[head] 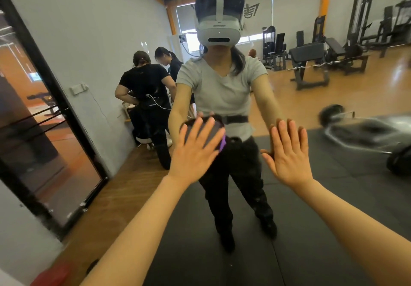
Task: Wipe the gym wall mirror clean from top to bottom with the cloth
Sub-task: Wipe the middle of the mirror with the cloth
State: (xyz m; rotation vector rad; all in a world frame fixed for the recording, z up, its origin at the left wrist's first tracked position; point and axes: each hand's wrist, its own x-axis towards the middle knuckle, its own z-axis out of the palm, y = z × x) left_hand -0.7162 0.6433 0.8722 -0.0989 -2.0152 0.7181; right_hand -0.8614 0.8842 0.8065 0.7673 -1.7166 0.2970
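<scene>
The wall mirror (311,90) fills most of the view and shows my own reflection facing me. My left hand (195,152) lies flat with straight, spread fingers, pressing a dark purple cloth (223,143) against the glass at about waist height of the reflection. Only the cloth's purple edge and a dark patch between my fingers show. My right hand (289,156) is also flat on the glass, fingers straight and together, holding nothing, about a hand's width right of the cloth.
Two people in black (144,90) stand reflected at the left. Gym machines and benches (311,63) and a barbell (360,127) on black mats appear in the reflection. A black-framed glass door (44,130) stands on the left. A red object (53,273) lies bottom left.
</scene>
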